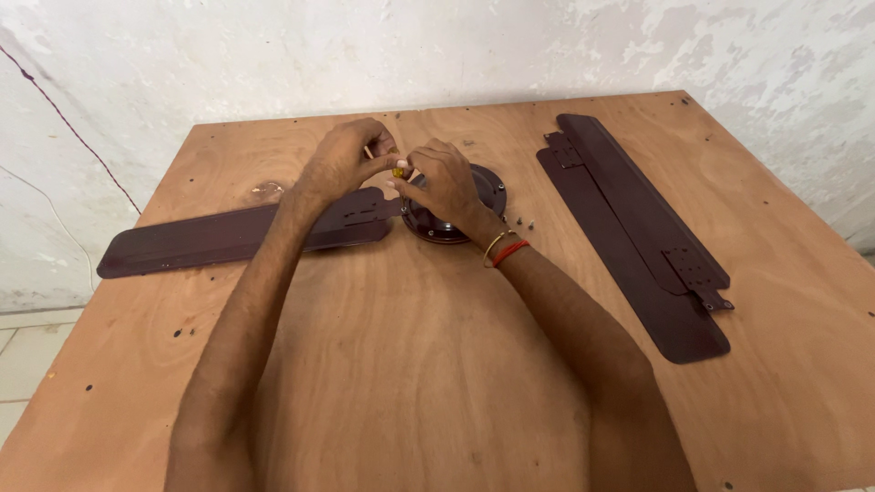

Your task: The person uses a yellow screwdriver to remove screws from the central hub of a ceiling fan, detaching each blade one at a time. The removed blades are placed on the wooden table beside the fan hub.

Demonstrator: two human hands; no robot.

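A dark brown ceiling fan motor hub [488, 187] lies on the plywood table [392, 364] near its far edge. One brown fan blade [210, 237] stretches left from the hub, its bracket end meeting the hub. My left hand [344, 159] and my right hand [444, 179] meet just above that joint. Their fingertips pinch a small yellow-handled tool [398, 170] between them. My right wrist carries a red band and a metal bangle.
Two more brown fan blades [638, 228] lie stacked side by side on the right of the table. A few small screws [526, 220] rest beside the hub. A rough white wall [273, 55] backs the table, and tiled floor [18, 355] shows at left.
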